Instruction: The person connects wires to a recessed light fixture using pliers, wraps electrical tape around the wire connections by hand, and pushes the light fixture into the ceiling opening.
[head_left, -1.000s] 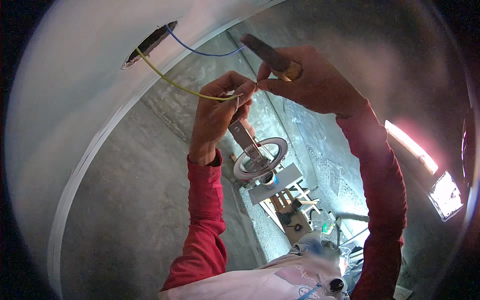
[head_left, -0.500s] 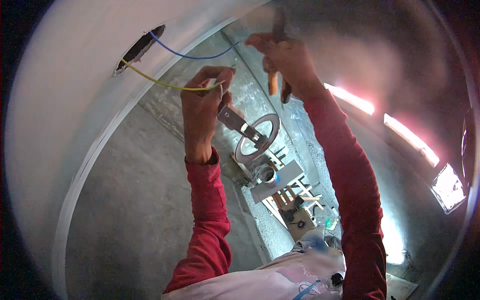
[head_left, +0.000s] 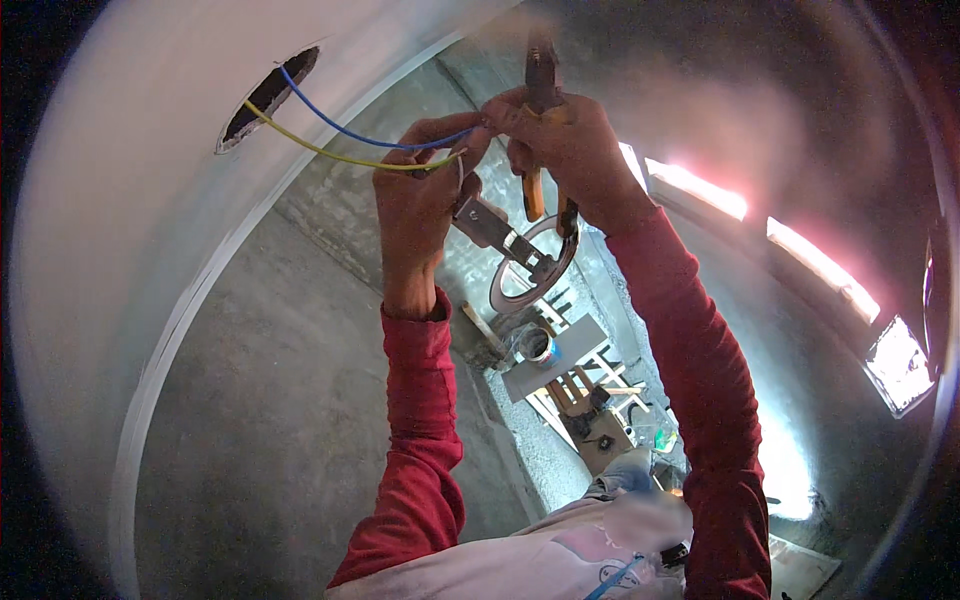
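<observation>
My left hand (head_left: 415, 215) is closed around a ring-shaped light fixture (head_left: 510, 300) by its metal bracket (head_left: 487, 222), so the ring hangs below the fingers. A yellow-green wire (head_left: 335, 156) and a blue wire (head_left: 345, 131) come out of an oblong hole (head_left: 268, 100) in the white panel and run to that hand. My right hand (head_left: 575, 150) is closed on pliers (head_left: 541, 75) with orange and black handles, jaws pointing up. Its thumb and forefinger meet the left fingertips at the blue wire's end. How the wire ends lie between the fingers is hidden.
The white panel (head_left: 110, 250) curves along the left. Far below, a wooden stand with a grey board (head_left: 580, 345) bears a bucket (head_left: 537, 346). Bright window openings (head_left: 695, 188) line the right side. Bare grey concrete (head_left: 260, 400) lies lower left.
My right hand has come down and left with the pliers, and my left hand has moved slightly right. The two sets of fingertips, apart before, now meet at the blue wire's end.
</observation>
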